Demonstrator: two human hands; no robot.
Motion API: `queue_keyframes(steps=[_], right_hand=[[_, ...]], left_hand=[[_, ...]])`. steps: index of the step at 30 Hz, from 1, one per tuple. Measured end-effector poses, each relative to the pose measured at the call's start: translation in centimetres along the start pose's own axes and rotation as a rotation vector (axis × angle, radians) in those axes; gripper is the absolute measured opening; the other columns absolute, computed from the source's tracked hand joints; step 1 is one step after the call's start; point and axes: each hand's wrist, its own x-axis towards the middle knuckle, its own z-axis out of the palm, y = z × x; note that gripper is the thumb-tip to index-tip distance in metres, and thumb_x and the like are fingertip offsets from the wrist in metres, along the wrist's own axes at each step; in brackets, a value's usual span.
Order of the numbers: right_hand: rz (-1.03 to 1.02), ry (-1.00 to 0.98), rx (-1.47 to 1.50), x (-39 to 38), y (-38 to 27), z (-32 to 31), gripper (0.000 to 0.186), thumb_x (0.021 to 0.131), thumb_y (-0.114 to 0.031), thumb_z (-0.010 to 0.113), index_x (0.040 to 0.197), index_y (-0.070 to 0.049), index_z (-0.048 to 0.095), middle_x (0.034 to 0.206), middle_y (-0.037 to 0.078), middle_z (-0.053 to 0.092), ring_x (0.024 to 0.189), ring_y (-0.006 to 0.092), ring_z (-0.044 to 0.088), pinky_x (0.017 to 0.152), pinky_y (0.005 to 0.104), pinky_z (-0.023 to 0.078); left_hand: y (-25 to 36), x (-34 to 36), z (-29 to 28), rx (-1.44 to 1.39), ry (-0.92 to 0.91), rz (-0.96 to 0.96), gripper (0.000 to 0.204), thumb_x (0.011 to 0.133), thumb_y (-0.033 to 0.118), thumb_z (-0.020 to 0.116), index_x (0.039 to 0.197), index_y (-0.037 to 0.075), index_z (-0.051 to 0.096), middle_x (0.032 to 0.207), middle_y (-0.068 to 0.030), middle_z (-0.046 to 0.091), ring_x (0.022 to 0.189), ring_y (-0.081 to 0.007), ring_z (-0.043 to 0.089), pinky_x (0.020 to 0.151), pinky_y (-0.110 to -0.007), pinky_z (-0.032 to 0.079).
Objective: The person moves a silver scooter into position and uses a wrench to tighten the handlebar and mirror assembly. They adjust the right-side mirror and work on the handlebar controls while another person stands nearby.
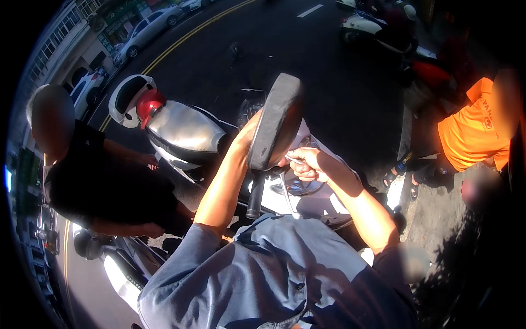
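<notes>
A dark grey, oblong scooter rear-view mirror (276, 123) stands up in front of me, its long side tilted to the right. My left hand (251, 131) holds it from the left, with most fingers hidden behind it. Just right of its lower end, my right hand (308, 164) is closed in a pinch. A small pale piece sticks out at its fingertips, too small to name. Below the hands are the scooter's black handlebar grip (254, 196) and silver brake lever (286, 194). White front bodywork (329, 205) lies under my right forearm.
The scooter's shiny seat (183, 126) and white rear box (130, 98) extend left. A person in black (109, 175) stands close on my left, beside another scooter (123, 274). A person in orange (471, 131) is at the right on the pavement. More scooters (367, 27) stand across.
</notes>
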Motion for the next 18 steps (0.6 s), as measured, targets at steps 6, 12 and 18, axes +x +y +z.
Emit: queue_keyframes(steps=[6,12,18], right_hand=[[0.095,-0.078,-0.079,1.0,-1.8,-1.6,0.035,0.108,-0.021,0.037,0.111,0.004,0.061,0.054,-0.007,0.038,0.038,0.0025,0.033,0.039,0.0194,0.03],[0.058,-0.275,-0.064,2.3,-2.8,-2.6,0.036,0.108,-0.022,0.039,0.115,0.004,0.062,0.055,-0.008,0.041,0.039,0.0009,0.036,0.041,0.0176,0.032],[0.147,-0.08,-0.059,1.9,-3.1,-0.5,0.034,0.107,-0.023,0.04,0.109,0.003,0.062,0.052,-0.007,0.038,0.037,0.0015,0.034,0.037,0.0181,0.03]], left_hand=[[-0.4,0.6,-1.1,-0.057,-0.054,-0.063,0.029,0.09,0.029,0.076,0.101,0.002,0.073,0.089,-0.0055,0.074,0.073,-0.0089,0.068,0.066,-0.024,0.055],[-2.2,1.6,-2.7,-0.121,-0.013,-0.104,0.027,0.089,0.026,0.078,0.1,0.002,0.074,0.09,-0.0058,0.074,0.074,-0.0097,0.069,0.067,-0.024,0.056],[-2.6,1.5,-3.1,-0.138,0.036,-0.114,0.022,0.091,0.022,0.075,0.1,0.002,0.074,0.087,-0.0037,0.074,0.071,-0.0091,0.068,0.065,-0.024,0.055]])
